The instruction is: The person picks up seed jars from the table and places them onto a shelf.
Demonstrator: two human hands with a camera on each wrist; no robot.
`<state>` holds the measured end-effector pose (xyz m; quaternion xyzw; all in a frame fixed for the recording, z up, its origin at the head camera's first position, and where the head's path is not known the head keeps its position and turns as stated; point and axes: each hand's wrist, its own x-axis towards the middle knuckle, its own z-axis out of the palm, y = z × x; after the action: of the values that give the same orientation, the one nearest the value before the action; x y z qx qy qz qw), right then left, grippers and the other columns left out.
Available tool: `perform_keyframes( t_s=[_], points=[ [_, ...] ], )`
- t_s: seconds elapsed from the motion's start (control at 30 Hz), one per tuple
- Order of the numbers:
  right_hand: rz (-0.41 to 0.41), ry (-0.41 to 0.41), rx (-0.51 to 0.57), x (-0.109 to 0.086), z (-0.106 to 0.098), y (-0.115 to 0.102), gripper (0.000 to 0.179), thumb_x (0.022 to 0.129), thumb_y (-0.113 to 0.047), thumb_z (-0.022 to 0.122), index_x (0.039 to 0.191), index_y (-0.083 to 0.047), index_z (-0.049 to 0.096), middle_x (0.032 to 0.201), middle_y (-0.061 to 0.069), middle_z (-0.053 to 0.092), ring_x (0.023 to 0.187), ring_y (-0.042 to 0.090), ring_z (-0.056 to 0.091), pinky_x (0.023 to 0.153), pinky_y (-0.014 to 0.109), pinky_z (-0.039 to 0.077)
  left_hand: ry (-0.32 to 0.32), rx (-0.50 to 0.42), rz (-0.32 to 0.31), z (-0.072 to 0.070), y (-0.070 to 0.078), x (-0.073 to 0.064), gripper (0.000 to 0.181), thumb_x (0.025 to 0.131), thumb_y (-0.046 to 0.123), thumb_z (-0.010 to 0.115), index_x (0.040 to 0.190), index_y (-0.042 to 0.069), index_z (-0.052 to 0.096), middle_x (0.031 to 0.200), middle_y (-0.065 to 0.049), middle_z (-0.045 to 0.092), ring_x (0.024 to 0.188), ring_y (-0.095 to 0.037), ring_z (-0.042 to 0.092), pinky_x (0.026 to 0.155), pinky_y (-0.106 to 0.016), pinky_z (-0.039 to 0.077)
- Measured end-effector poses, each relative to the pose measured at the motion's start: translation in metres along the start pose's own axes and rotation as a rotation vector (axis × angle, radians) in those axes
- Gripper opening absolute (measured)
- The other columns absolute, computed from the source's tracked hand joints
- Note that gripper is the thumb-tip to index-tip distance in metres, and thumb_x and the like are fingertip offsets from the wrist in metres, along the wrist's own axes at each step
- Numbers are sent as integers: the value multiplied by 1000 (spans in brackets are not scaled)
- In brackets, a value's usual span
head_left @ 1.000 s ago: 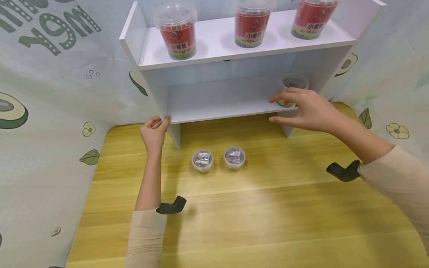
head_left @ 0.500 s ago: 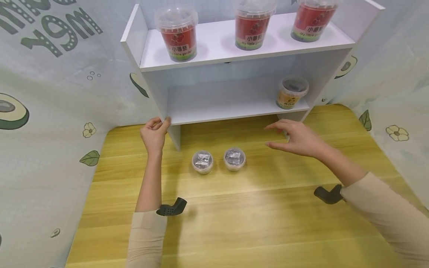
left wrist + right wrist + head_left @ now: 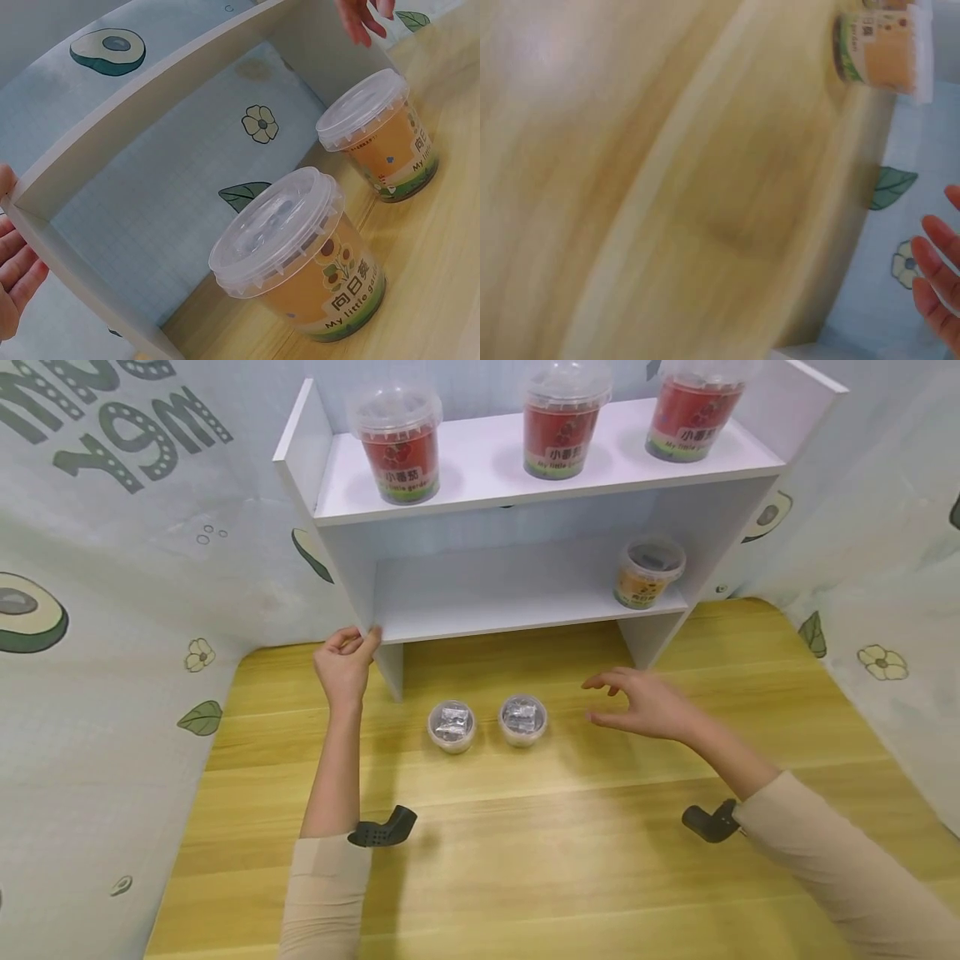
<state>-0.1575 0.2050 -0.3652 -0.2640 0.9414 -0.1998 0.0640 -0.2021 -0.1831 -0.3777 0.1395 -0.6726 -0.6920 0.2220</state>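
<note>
"White two-shelf unit (image 3: 495,589): state the contact."

"Left hand (image 3: 345,667) on its left side panel, at the front end of the lower shelf. Fingers clamped on the panel edge, thumb to the front."

"And the right hand (image 3: 647,703)?"

"Fingers and thumb spread apart, nothing between them. They point left, toward the right-hand lidded clear plastic cup with an orange sunflower label (image 3: 522,721). Near it; a visible gap separates fingertips and cup."

"Position of that cup?"

"Upright on the yellow wood-grain tabletop (image 3: 525,852), in front of the unit. A matching left-hand orange-labelled cup (image 3: 452,727) stands just beside it, apart, farther from the right fingers."

"Stock on the shelves?"

"Lower shelf, right end: one clear cup with a yellow label (image 3: 647,575), upright, beyond the right hand. Upper shelf: three clear-lidded cups with red tomato labels (image 3: 564,431), spaced in a row, well apart from both hands."
</note>
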Motion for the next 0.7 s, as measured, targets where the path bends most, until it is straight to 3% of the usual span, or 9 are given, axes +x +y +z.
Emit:
perform_keyframes(
  t_s=[0.2,0.43,0.7],
  points=[
    [16,-37,30,-1,13,4,45,80,-29,71,117,-5,60,114,15,60,93,29,59,71,42,49,-5,-9,-16,1,-2,0,11,73,14,77,71,13,66,63,12,66,65,-4,65,56,-17,49],
    [25,-75,49,2,22,5,48,80,-32,71,118,-5,59,116,15,60,96,30,59,74,44,49,-7,9,-9,2,-1,-2,12,74,14,76,77,7,67,62,15,65,64,-2,64,55,-17,49],
    [7,-68,63,6,24,1,48,80,-30,71,118,-4,59,115,16,60,95,31,59,73,44,49,-12,37,-19,0,4,-2,19,74,18,76,82,3,68,63,17,64,67,-2,65,57,-17,49]
  ],
)
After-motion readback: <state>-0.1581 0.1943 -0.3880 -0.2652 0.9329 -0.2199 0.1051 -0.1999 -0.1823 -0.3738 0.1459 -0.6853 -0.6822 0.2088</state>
